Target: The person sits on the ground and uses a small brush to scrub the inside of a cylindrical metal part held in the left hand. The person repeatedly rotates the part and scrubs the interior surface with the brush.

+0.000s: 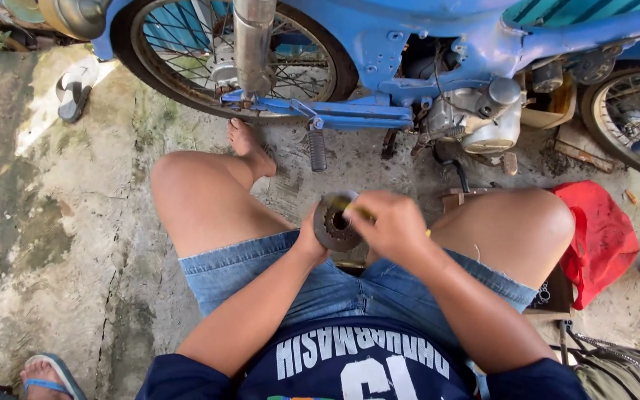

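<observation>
Both hands work between the knees (194, 200), which wall in that spot on either side; the left hand (309, 238) and right hand (390, 222) close around the round metal part (332, 222), so little gap is left there. Ahead, the blue motorbike (379, 44) blocks the way across the whole width: rear wheel (187, 52), exhaust (252, 44), footpeg (317, 148) and engine (475, 118) all hang low. A red cloth (601, 237) lies just beside the right knee. The concrete floor (46, 222) to the left lies open out to the sandal (74, 89) and another person's foot (42, 374).
</observation>
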